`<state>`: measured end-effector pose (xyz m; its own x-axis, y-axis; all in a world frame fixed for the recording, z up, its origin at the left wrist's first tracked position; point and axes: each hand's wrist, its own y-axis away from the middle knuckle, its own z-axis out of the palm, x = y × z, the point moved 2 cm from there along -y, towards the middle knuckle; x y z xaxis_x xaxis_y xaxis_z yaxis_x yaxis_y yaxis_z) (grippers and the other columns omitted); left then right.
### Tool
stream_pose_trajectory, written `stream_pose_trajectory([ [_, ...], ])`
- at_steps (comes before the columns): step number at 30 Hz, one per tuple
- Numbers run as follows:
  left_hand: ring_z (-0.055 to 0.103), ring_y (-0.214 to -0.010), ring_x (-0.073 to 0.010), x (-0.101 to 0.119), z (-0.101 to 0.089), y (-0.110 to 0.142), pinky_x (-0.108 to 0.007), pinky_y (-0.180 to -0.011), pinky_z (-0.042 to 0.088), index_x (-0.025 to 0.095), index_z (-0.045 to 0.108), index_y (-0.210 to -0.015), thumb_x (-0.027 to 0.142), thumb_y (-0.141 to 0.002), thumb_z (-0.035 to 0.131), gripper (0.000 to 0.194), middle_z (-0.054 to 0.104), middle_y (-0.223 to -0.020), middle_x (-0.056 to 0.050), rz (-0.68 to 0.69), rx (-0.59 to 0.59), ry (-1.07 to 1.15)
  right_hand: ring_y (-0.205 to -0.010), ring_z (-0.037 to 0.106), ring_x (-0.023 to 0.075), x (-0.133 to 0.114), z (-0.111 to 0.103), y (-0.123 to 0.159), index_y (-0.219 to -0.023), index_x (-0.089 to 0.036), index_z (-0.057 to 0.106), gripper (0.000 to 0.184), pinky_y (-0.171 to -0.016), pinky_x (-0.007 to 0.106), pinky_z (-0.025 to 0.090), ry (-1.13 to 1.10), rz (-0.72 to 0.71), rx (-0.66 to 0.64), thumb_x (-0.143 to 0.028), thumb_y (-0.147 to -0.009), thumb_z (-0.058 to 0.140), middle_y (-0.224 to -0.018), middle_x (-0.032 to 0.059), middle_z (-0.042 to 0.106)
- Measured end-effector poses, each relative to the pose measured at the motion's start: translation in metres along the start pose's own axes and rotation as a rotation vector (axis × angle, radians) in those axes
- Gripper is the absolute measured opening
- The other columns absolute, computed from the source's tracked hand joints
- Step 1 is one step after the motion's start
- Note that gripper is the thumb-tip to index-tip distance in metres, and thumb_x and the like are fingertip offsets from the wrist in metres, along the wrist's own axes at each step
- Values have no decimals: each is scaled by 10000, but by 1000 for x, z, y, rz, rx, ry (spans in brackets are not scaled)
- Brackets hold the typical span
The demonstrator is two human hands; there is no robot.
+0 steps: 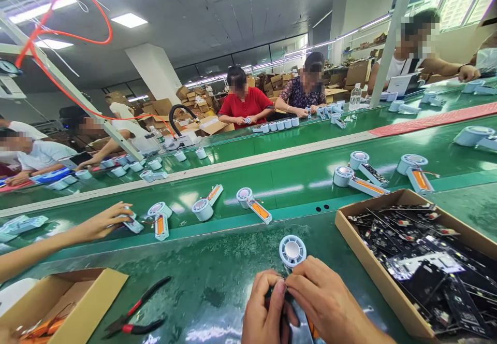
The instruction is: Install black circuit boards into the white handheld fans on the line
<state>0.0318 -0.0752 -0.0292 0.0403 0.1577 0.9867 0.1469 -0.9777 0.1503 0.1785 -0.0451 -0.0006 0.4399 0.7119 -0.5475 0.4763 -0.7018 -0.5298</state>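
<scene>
My left hand (266, 310) and my right hand (324, 300) meet at the bottom centre, both pinched on a small fan unit (292, 251), a white round head with its handle hidden between my fingers. The head rests on the green bench just beyond my fingertips. A cardboard box of black circuit boards (421, 261) lies right of my right hand. Red-handled pliers (137, 310) lie left of my left hand.
A co-worker's hand (103, 222) at left holds a unit on the green conveyor (295, 178), where several white fan units with orange batteries (252, 203) lie. A cardboard box (70, 302) stands at bottom left. Other people sit across the far belts.
</scene>
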Motion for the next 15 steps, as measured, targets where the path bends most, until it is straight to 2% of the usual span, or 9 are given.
stream_pose_trajectory([
  [4,344,-273,-34,2,2,1,-126,-298,150,204,604,-844,661,-870,577,458,544,-460,69,-56,-57,52,-713,486,165,1,-2,0,-805,-177,575,289,-637,293,336,29,-100,56,-152,-1039,407,-788,34,607],
  [7,379,-281,-38,1,2,1,-118,-312,218,206,579,-939,649,-881,575,447,591,-470,54,-64,-55,101,-736,494,177,3,-2,-1,-879,-160,598,273,-658,301,361,26,-106,61,-97,-1026,376,-817,58,610],
  [11,411,-298,-50,-3,2,2,-127,-341,306,194,501,-1195,675,-830,632,618,646,-504,45,-44,-30,182,-750,496,188,3,-3,-4,-926,-154,607,251,-668,309,373,57,-78,49,-83,-1018,384,-828,61,602],
  [15,461,-344,-54,-6,4,4,-137,-391,331,149,584,-1198,678,-787,683,677,655,-524,25,-29,-2,182,-742,487,186,1,-1,-6,-922,-160,599,239,-638,306,357,96,-79,49,-88,-1016,392,-840,54,597],
])
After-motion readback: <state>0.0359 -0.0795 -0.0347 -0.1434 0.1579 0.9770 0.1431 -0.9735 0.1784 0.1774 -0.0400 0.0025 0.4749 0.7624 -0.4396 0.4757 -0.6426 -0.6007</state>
